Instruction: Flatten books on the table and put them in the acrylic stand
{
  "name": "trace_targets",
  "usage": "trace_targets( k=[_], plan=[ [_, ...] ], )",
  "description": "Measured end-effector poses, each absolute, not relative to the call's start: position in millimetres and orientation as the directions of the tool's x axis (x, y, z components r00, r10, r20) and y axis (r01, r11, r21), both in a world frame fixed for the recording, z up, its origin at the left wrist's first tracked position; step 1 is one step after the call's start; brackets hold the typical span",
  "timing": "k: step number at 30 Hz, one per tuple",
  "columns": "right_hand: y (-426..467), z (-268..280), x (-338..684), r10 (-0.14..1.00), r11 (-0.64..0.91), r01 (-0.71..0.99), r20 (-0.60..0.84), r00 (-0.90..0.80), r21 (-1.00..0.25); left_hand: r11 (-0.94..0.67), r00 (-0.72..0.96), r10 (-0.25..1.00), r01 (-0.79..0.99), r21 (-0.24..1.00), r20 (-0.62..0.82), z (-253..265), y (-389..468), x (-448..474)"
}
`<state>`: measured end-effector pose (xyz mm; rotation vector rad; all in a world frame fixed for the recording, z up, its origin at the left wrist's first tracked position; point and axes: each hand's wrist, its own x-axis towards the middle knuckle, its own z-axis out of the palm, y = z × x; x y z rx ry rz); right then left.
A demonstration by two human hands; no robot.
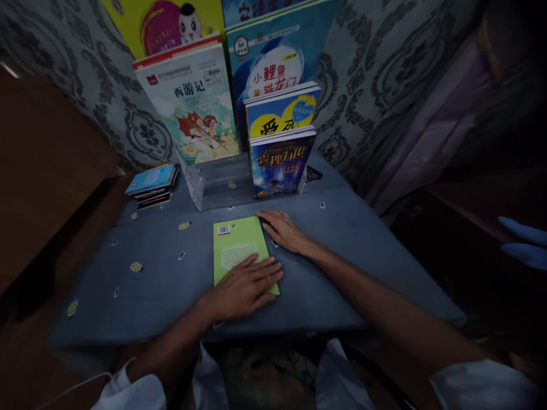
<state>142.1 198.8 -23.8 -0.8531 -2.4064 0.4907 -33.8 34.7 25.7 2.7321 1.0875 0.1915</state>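
Note:
A thin lime-green book (pixel 224 239) lies flat on the table, its barcode at the far left corner and a pale text panel in the middle. Across its near half rests my left hand (pixel 248 285), palm down with the fingers stretched out, covering part of the panel. My right hand (pixel 284 230) lies at the far right corner of the same book, fingers extended and the fingertips at its edge. Neither hand grasps anything. Just beyond the book stands a clear acrylic rack (pixel 222 193) with several books upright in it.
In the rack, a dark blue book (pixel 280 165) fills the front right and a white-covered book (pixel 192 102) leans behind on the left. A small stack of books (pixel 151 182) sits left of the rack. Patterned wallpaper (pixel 363 62) backs the blue-grey tablecloth (pixel 162 307).

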Motion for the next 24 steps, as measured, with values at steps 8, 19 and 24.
trace_targets(
  k=[8, 19, 24],
  plan=[
    [195, -20, 140, 0.639, 0.756, 0.455, 0.376, -0.671, -0.471, -0.735, 0.754, 0.657, 0.638, 0.228, 0.007, 24, 20, -29],
    [194, -14, 141, 0.653, 0.743, 0.445, 0.395, -0.647, -0.500, -0.760, 0.769, 0.639, 0.627, 0.172, 0.018, 24, 57, -41],
    [193, -13, 141, 0.642, 0.754, 0.436, 0.410, -0.648, -0.490, -0.765, 0.771, 0.635, 0.620, 0.176, 0.046, 22, 74, -47]
  ],
)
